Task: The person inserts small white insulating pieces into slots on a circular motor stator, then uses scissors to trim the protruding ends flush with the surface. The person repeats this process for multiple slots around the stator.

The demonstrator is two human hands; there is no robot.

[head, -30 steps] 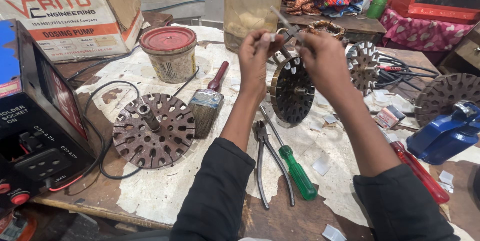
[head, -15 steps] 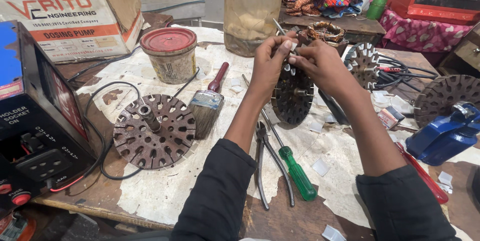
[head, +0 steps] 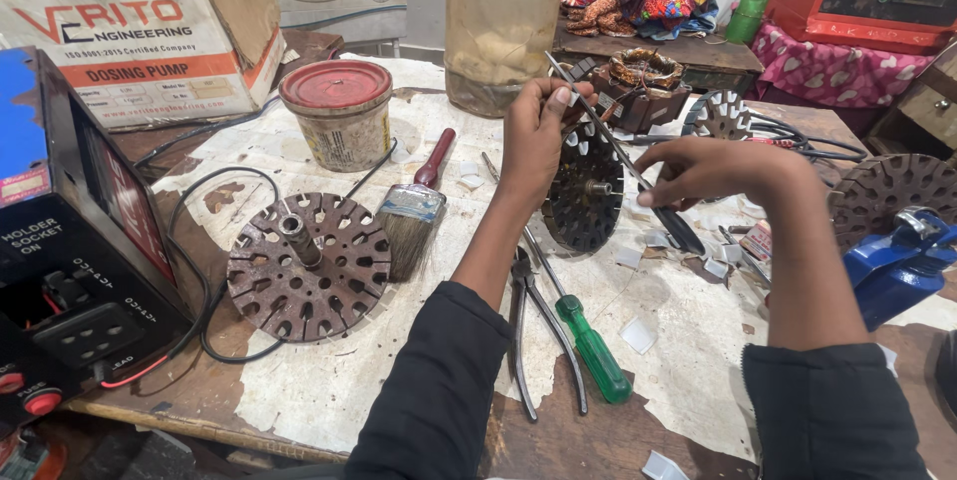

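Pliers and a green screwdriver lie under the arms, a brush to the left. The dark slotted stator stands mid-table (on edge), left hand pinching its rim, right hand gripping a thin tool

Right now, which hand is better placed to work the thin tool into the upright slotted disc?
The right hand: it already grips the thin tool lying across the slotted disc. The left hand pinches the disc's top edge, steadying it.

Two bare hands, black long sleeves, cuffs pushed back
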